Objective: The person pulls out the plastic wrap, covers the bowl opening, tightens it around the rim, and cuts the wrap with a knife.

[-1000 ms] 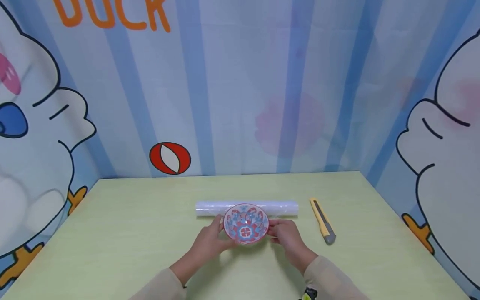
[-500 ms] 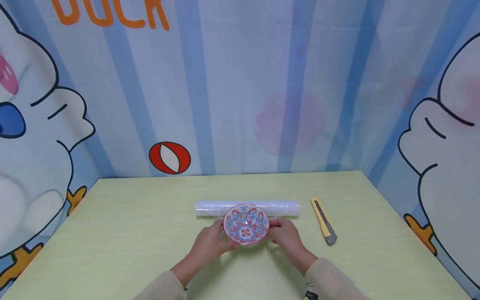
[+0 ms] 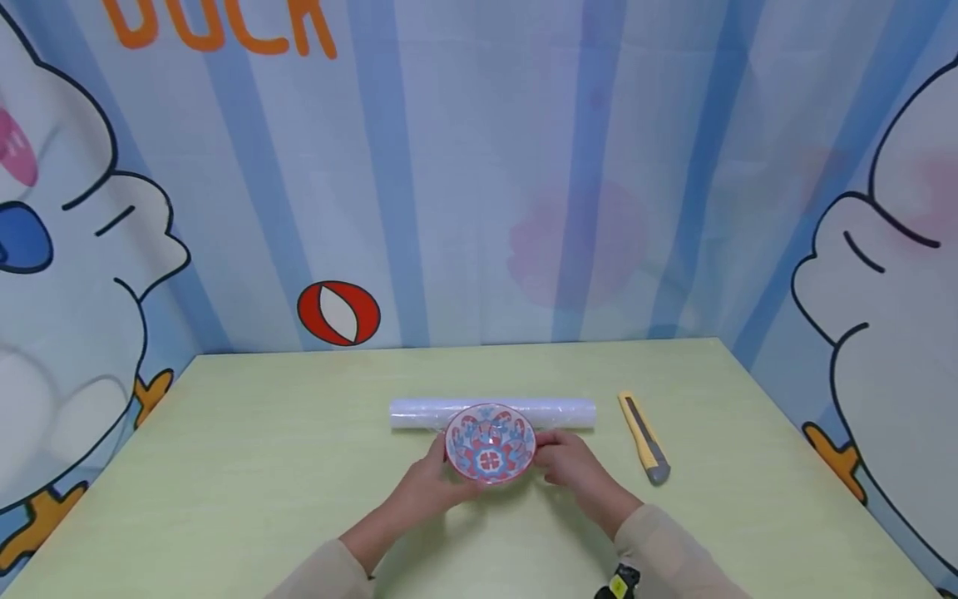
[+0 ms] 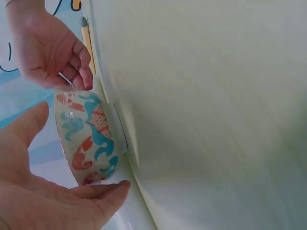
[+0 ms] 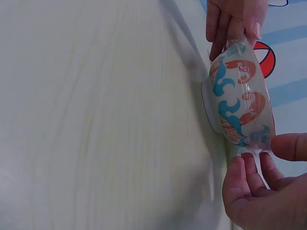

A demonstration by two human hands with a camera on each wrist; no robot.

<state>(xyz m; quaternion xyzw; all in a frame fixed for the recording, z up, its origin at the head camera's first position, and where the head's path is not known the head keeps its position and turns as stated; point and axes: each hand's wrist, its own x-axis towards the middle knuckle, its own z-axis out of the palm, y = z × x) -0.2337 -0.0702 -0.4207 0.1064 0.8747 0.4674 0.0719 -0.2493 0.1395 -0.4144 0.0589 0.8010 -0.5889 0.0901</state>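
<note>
A small bowl [image 3: 490, 443] with a red and blue pattern stands between both hands in the head view, its opening facing up. Clear plastic wrap [image 5: 249, 91] covers it and is gathered at its sides. My left hand [image 3: 422, 487] holds the bowl's left side, thumb and fingers spread about it. On the other side, my right hand [image 3: 580, 470] pinches the wrap at the rim; strands of film run to its curled fingers in the right wrist view. The bowl's pale foot [image 4: 117, 127] is close to the tabletop; whether it touches is hard to tell.
Behind the bowl lies a long roll of plastic wrap [image 3: 561, 413], partly hidden by it. A yellow and grey box cutter [image 3: 644, 441] lies to the right on the pale green table [image 3: 284, 441]. A printed blue curtain [image 3: 479, 166] stands behind the table.
Both hands stay at the bowl. The bowl keeps nearly the same place, with only slight shifts of the fingers and right wrist.
</note>
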